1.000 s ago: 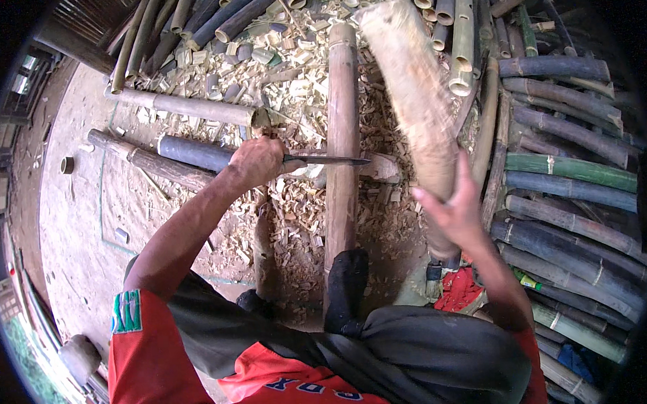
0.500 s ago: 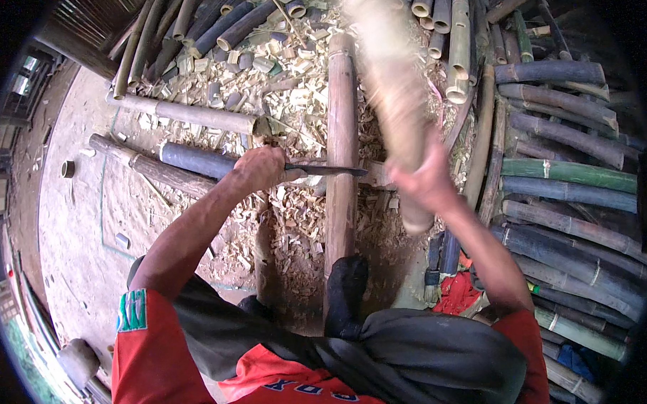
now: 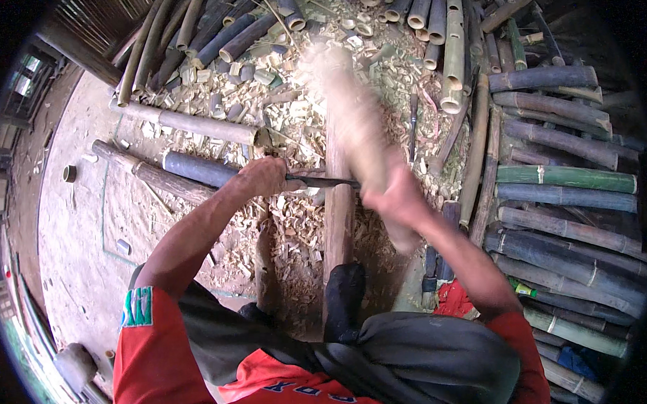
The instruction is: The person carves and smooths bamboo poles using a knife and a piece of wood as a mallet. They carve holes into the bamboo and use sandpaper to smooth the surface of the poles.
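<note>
My left hand grips the handle of a dark knife, whose blade lies crosswise on a bamboo pole that runs away from me between my legs. My right hand holds a thick pale wooden club, blurred with motion and slanting up and to the left over the pole, just above the blade. My black-socked foot rests on the near end of the pole.
Pale bamboo chips litter the ground around the pole. Cut bamboo poles, green and grey, are stacked at right and along the top. Two long poles lie at left on the dirt floor.
My right hand has swung the club from the upper right down and leftward onto the knife. My left hand has kept the knife on the pole.
</note>
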Available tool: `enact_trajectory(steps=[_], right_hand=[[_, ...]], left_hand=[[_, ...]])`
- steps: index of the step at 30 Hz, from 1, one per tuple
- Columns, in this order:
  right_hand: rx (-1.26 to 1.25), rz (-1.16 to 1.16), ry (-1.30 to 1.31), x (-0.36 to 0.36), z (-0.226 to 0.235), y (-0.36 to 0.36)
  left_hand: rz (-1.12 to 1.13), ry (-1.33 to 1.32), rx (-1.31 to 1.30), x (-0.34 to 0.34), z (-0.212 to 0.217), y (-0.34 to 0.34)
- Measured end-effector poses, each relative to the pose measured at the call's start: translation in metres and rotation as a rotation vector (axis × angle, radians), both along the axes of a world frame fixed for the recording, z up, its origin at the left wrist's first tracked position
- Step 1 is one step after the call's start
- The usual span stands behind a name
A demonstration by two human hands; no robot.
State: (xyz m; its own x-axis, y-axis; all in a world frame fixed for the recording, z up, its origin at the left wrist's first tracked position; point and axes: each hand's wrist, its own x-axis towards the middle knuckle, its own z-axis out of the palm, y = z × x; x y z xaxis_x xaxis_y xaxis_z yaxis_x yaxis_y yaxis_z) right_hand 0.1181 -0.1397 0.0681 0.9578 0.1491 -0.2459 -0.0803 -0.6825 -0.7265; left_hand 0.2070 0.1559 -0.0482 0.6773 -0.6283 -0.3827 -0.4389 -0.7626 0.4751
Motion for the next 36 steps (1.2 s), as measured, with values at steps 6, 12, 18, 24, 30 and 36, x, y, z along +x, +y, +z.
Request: enact_trajectory(steps=[6, 12, 18, 24, 30, 36], right_hand=[[-0.199, 0.154, 0.324, 0.026, 0.058, -0.006], [0.436, -0.257, 0.170, -0.002, 0.054, -0.053], [0.474, -0.492, 0.294, -0.048, 0.027, -0.078], [0.489, -0.457, 0.360, -0.058, 0.015, -0.068], [0.092, -0.107, 0.241, -0.051, 0.009, -0.069], [-0.317, 0.748, -0.213, -0.043, 0.016, -0.056]], left_hand=[[0.031, 0.696, 0.099, 0.024, -0.008, 0.005], [-0.130, -0.140, 0.078, -0.019, -0.018, 0.016], [-0.046, -0.432, -0.190, -0.139, 0.035, 0.019], [0.170, -0.175, -0.089, -0.125, 0.022, 0.031], [0.066, -0.138, 0.102, -0.107, 0.027, 0.026], [-0.034, 0.067, 0.397, -0.094, 0.034, 0.021]])
